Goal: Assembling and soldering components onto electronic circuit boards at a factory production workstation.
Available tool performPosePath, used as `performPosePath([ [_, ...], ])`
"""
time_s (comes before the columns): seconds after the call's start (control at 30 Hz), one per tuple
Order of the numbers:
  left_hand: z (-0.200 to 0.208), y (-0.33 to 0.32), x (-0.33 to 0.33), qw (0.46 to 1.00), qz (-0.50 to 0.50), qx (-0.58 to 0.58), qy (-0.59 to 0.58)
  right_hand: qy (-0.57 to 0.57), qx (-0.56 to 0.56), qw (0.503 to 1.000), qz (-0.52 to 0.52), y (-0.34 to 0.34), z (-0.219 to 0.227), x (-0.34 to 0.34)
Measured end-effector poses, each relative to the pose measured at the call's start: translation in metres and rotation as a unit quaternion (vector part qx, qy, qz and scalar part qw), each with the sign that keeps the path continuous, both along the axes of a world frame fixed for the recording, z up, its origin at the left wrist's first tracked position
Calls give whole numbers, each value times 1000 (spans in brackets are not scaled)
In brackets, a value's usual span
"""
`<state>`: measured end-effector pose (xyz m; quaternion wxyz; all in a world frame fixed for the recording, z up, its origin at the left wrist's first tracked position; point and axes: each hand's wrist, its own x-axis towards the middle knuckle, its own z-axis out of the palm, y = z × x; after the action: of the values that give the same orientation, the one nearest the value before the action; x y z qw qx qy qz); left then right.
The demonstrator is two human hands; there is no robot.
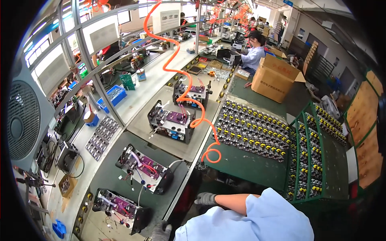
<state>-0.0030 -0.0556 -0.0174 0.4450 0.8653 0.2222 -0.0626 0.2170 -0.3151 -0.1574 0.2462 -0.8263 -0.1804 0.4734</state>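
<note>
My left hand [161,232], in a grey glove, shows only partly at the bottom edge, just right of the nearest open black electronic unit [118,205] with a purple circuit board. My right hand [205,198], also gloved, reaches left from a light blue sleeve [257,217]. It rests at the bench's dark front edge with nothing in it. A second unit [145,168] lies beyond on the grey belt [104,172]. An orange coiled hose [189,98] hangs down and ends in a loop [211,155] above the right hand.
Two more units [173,122] [193,93] stand further up the belt. A green mat [245,164] holds rows of black-and-yellow parts, with green racks [309,156] to its right. A cardboard box [277,78], a seated co-worker [253,54], a fan [22,124] and a blue bin [112,95] surround.
</note>
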Motion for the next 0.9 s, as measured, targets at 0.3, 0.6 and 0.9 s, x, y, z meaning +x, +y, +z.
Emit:
performPosePath([
  [0.3,-19,-34,51,991,-64,5,120,-43,-90,973,-210,-52,7,70],
  [0.6,-56,-33,-4,998,-25,31,42,-400,45,896,-186,-40,-7,113],
  [0.9,-67,-32,-22,995,-12,-2,96,-309,-29,928,-208,-14,-81,142],
])
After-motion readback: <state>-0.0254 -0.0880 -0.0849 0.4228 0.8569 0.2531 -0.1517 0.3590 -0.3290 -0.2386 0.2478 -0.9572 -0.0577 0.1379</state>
